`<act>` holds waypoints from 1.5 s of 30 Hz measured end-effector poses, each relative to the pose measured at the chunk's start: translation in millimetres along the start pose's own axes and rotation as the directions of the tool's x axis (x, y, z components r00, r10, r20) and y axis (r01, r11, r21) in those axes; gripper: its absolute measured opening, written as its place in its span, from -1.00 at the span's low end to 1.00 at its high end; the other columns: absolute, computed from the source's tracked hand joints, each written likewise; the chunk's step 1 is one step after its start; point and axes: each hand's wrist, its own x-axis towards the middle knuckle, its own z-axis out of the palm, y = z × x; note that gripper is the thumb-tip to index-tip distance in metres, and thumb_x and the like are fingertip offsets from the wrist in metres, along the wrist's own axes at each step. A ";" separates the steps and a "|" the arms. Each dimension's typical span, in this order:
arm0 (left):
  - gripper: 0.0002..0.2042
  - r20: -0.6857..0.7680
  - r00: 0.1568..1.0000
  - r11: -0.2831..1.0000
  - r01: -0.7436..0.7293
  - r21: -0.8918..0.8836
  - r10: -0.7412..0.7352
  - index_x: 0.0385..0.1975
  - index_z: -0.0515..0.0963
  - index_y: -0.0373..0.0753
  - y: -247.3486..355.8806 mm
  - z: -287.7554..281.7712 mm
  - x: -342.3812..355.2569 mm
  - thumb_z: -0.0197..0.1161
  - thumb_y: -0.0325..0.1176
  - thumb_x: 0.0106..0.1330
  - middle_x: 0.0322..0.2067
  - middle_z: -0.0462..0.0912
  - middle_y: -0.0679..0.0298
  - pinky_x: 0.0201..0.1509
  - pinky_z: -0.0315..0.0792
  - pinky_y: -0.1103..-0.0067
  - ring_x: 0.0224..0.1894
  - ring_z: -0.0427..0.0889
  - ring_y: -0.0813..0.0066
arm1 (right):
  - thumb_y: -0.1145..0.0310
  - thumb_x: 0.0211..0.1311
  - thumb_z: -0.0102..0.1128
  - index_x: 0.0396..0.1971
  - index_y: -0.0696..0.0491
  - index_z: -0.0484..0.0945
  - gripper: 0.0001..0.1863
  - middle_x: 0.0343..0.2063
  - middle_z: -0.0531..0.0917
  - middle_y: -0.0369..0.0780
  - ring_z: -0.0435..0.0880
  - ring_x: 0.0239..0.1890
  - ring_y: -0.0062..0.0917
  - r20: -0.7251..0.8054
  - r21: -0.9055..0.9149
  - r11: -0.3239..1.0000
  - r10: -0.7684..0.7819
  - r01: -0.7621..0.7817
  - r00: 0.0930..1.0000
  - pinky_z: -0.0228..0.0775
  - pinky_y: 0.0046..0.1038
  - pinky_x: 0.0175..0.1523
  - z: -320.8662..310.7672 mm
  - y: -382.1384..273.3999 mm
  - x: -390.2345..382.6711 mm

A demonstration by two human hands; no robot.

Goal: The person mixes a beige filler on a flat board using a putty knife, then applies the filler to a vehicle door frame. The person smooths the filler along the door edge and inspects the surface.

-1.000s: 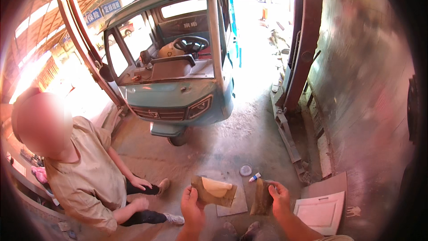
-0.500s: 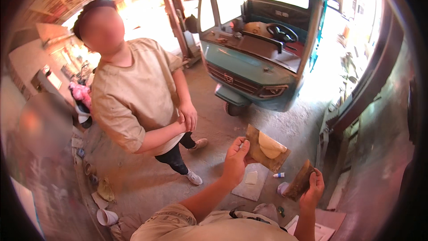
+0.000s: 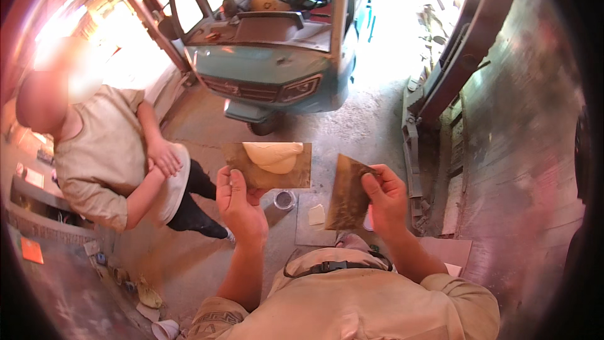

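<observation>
1. Workshop: concrete floor (image 3: 377, 132), teal vehicle (image 3: 264, 66) beyond the hands, steel post (image 3: 469, 44) to the right of it.
2. Left hand (image 3: 244, 198): thumb over, fingers under the near left corner of the left plate, pinching it; only the plate's thickness between them.
3. Right hand (image 3: 389, 198): thumb on the facing side, fingers behind, pinching the right plate by its right edge; gap equally slight.
4. Tin (image 3: 285, 208): round, on the floor beyond the left hand; contents cannot be told.
5. Tub (image 3: 165, 329): white, lower left of the view; inside too small to read.
6. Left plate (image 3: 277, 179): brown, rectangular, raised before the person; long axis left to right. Bears cream paste (image 3: 274, 156) along its far edge.
7. Right plate (image 3: 346, 195): brown, apart from the left one; long axis near to far, near end slightly leftward, face tilted.
8. Board (image 3: 307, 236): flat on the floor beneath the plates, pale patch (image 3: 316, 215) on it.
9. Co-worker (image 3: 110, 151): standing at left, hands crossed in front.
</observation>
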 end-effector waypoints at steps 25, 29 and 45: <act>-0.74 0.825 0.549 0.610 -0.701 0.370 0.131 0.06 0.45 -0.38 -215.9 215.6 182.6 0.17 -0.44 0.44 -0.54 0.60 0.01 -0.51 0.44 0.29 -0.57 0.61 -0.06 | 0.32 0.51 0.16 -0.22 0.11 0.54 -0.84 -0.25 0.65 -0.35 0.54 -0.19 -0.75 -0.408 0.108 0.902 -0.343 0.417 0.846 0.37 -0.65 -0.02 -93.7 -57.3 338.5; -0.77 0.770 0.638 0.707 -0.549 0.445 0.011 0.06 0.46 -0.32 -254.6 240.7 276.2 0.14 -0.38 0.50 -0.57 0.57 0.15 -0.47 0.41 0.45 -0.58 0.57 0.29 | 0.24 0.53 0.13 -0.04 0.13 0.51 -0.75 -0.12 0.65 -0.31 0.58 -0.05 -0.67 -0.483 0.179 0.826 -0.400 0.535 0.779 0.39 -0.60 0.08 -100.7 -71.2 428.7; -0.75 0.601 0.760 0.962 0.267 0.061 -0.249 0.07 0.42 -0.40 -273.5 338.3 482.3 0.06 -0.35 0.58 -0.12 0.63 0.25 -0.03 0.43 0.71 -0.16 0.56 0.68 | 0.24 0.36 0.30 -0.01 0.13 0.71 -0.67 -0.03 0.73 0.02 0.67 0.14 -0.02 0.586 -0.557 0.279 -0.534 0.782 0.609 0.51 -0.09 0.23 -39.0 -80.2 595.2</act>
